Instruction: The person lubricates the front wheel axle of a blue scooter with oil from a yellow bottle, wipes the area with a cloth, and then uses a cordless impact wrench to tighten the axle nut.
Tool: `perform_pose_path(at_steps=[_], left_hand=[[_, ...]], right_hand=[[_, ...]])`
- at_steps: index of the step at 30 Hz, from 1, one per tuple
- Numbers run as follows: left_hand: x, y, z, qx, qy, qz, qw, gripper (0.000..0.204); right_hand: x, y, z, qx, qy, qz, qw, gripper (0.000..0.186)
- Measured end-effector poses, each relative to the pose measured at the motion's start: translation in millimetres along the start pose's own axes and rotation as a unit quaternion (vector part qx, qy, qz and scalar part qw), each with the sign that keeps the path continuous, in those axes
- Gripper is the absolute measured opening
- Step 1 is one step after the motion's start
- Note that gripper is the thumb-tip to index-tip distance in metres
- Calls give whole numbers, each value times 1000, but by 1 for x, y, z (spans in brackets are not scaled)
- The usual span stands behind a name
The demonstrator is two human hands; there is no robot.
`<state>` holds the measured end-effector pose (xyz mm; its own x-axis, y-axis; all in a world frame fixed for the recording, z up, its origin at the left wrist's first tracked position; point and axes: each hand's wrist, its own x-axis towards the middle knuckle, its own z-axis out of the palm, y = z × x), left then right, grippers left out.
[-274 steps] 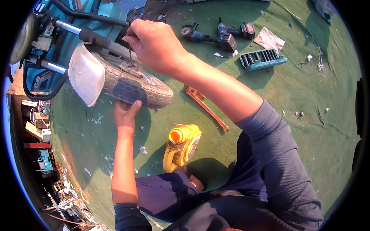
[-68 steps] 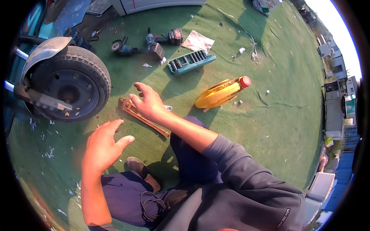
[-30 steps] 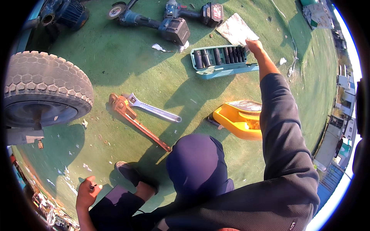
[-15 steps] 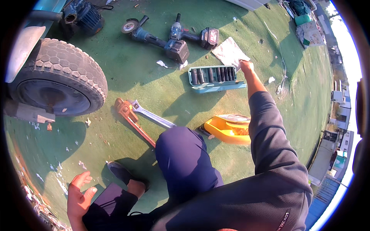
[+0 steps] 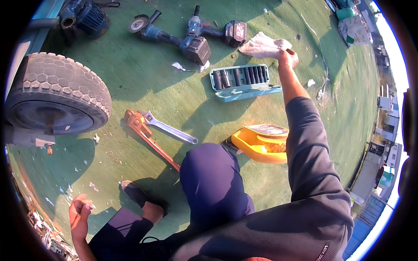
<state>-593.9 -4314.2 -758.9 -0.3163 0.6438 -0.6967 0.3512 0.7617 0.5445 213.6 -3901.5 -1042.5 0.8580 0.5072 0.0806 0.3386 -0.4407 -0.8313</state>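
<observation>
At the far right of the work area, my right hand [image 5: 288,58] pinches a pale cloth [image 5: 262,46]. The cloth's gripped end is bunched up off the ground, and the rest stretches leftward. Just below it lies an open light-blue socket case [image 5: 248,92] with several black sockets [image 5: 254,75] in a row. My left hand [image 5: 79,216] hangs at the lower left beside my leg, empty, with its fingers loosely bent and apart. In front of my knee lie an orange pipe wrench [image 5: 148,140] and a silver adjustable wrench [image 5: 170,129].
A cordless angle grinder [image 5: 167,40] and a cordless impact wrench [image 5: 209,31] lie beyond the case. To the left stands a wheel [image 5: 61,93], with a motor [image 5: 90,19] behind it. A yellow container [image 5: 248,145] sits by my right forearm. White scraps dot the green ground [image 5: 339,108].
My right hand has closed on the cloth's corner and lifted it, bunching the sheet that lay flat. My left hand has shifted slightly left, its fingers more bent.
</observation>
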Motion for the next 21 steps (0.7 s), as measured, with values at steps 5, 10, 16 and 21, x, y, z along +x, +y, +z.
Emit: perform_pose_path(at_steps=[5,10,16,21], left_hand=[[-29,60,64,22,-32,101,994,55],[-28,108,126,-143,-58,217,964,60],[48,159,189,-506,-163,187,826,101],[69,105,184,-611,69,9,789,58]], right_hand=[[-47,-143,-18,290,-227,74,927,50],[-245,-270,-64,403,-567,94,712,50],[-456,-269,-93,351,-693,148,612,50],[-584,-246,-105,234,-776,66,583,48]])
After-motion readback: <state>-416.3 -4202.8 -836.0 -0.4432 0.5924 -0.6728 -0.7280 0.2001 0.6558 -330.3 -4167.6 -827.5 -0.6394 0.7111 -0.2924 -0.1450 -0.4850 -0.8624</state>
